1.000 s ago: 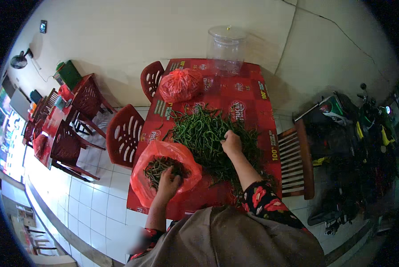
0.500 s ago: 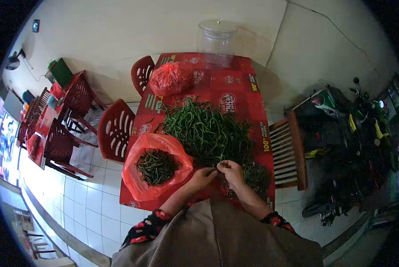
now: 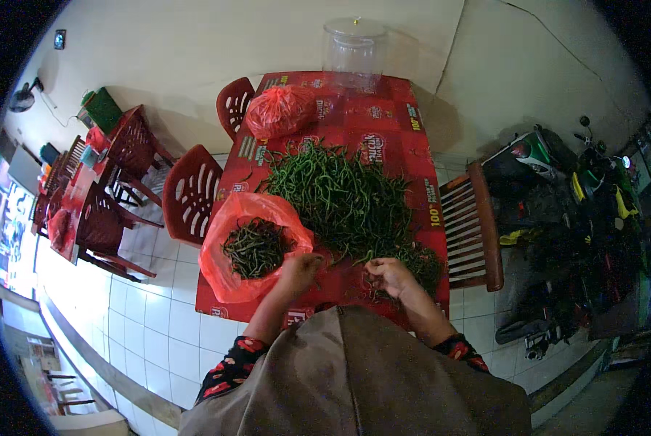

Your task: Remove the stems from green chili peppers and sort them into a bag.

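A large heap of long green chillies (image 3: 340,192) covers the middle of the table. To its left an opened red plastic bag (image 3: 220,282) holds darker chillies (image 3: 254,248). My left hand (image 3: 300,272) is at the bag's right edge, fingers closed; whatever they pinch is too small to make out. At the near edge of the heap, my right hand (image 3: 392,276) has thumb and fingertips pressed together, and anything between them is likewise unclear. Beside the right hand lies a smaller dark green pile of thin bits (image 3: 421,266).
A tied red plastic bag (image 3: 280,112) and a clear lidded container (image 3: 354,51) stand at the far end of the red-covered table (image 3: 263,311). Red plastic chairs (image 3: 192,195) line the left side; a wooden slatted chair (image 3: 472,225) is on the right, with motorbikes (image 3: 565,218) beyond.
My hands, together before, have moved apart. The left has gone left to the bag's edge; the right has shifted slightly right. The whole view has tilted a little.
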### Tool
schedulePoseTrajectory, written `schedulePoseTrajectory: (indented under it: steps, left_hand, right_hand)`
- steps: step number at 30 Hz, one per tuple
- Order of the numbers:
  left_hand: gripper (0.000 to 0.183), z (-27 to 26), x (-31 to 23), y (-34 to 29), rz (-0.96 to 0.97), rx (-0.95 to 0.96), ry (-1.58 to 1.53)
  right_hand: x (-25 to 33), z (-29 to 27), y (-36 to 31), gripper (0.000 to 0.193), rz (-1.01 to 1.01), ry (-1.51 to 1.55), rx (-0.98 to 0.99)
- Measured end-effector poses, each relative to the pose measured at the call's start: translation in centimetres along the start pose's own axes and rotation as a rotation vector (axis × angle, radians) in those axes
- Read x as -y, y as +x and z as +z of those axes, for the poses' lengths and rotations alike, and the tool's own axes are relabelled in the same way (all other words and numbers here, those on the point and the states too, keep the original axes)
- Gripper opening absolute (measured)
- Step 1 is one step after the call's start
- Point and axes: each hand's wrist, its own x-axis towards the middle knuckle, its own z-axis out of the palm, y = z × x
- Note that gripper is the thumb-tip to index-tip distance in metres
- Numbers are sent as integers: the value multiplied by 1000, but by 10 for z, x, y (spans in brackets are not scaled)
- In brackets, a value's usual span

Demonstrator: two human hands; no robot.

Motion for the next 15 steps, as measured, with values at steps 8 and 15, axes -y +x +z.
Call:
schedulePoseTrajectory:
  steps: [8,15]
  left_hand:
    - [49,-98,80,-2,-20,-517,-150]
    - [65,-31,8,4,287,-81,-77]
  right_hand:
    - [31,-24,-16,10,-125,-281,77]
    - [43,2,-36,14,-146,-280,250]
